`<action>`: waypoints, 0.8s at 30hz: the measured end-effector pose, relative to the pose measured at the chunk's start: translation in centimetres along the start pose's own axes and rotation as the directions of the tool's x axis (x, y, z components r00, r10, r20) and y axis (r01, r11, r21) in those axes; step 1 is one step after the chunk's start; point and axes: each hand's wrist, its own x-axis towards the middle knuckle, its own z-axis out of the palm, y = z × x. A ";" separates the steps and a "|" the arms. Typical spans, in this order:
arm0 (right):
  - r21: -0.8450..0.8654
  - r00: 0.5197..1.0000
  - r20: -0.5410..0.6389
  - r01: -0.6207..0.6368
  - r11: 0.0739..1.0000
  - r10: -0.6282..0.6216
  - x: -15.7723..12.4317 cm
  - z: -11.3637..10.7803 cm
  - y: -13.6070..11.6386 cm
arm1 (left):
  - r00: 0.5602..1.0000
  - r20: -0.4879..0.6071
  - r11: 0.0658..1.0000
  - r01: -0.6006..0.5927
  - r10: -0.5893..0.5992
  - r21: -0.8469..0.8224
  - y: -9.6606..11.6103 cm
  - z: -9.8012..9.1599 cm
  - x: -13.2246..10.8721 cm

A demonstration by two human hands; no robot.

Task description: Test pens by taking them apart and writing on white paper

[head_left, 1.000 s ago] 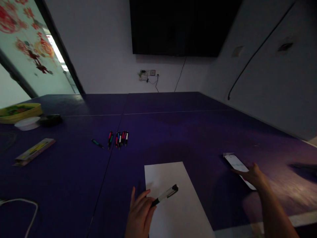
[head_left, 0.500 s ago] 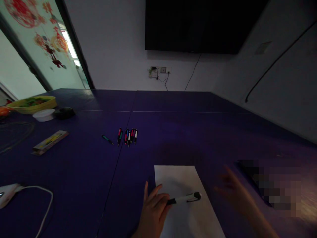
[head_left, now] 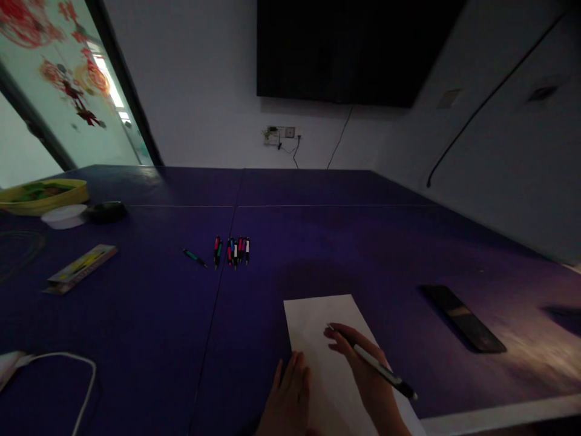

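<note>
A sheet of white paper [head_left: 318, 315] lies on the purple table in front of me. My right hand [head_left: 363, 357] is over the paper, its fingers closed round a white and black pen [head_left: 379, 366]. The pen's tip points up and left, near the upper middle of the sheet. My left hand [head_left: 290, 387] rests flat on the paper's left edge, its fingers stretched out, holding nothing.
Several coloured pens [head_left: 235, 251] lie beyond the paper, with a green pen [head_left: 195, 258] to their left. A dark phone [head_left: 463, 318] lies on the right. On the left are a long box [head_left: 82, 267], a white cable [head_left: 86, 357] and a yellow basket [head_left: 77, 192].
The pen has passed from my left hand to my right, which has moved left over the paper. My left hand has come down onto the sheet's edge. The view has shifted a little right.
</note>
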 end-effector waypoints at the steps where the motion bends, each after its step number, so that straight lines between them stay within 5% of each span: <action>1: 0.000 1.000 -0.026 0.011 1.000 -0.011 0.5 0.2 -0.4 | 1.000 -0.026 0.999 0.004 -0.003 0.039 0.5 0.5 -0.2; 6: 0.088 0.998 -0.001 0.067 0.994 -0.068 3.5 3.7 -1.2 | 0.989 -0.140 0.992 0.062 -0.046 0.113 3.1 2.6 -0.4; 12: -0.067 0.996 0.027 0.089 0.994 -0.087 7.0 7.9 2.3 | 0.949 -0.277 0.987 0.159 -0.147 0.021 4.0 4.5 -0.6; 17: -0.220 0.994 0.014 0.109 0.969 -0.109 7.7 8.4 4.5 | 0.897 -0.396 0.980 0.196 -0.196 -0.040 4.5 6.9 -1.5; 22: -0.242 0.986 -0.011 0.160 0.957 -0.168 7.4 8.3 5.1 | 0.933 -0.323 0.987 0.156 -0.159 -0.038 5.4 8.1 -1.9; 24: -0.278 0.990 0.010 0.141 0.950 -0.144 7.4 8.4 5.2 | 0.873 -0.437 0.976 0.208 -0.217 -0.070 5.8 8.0 -1.3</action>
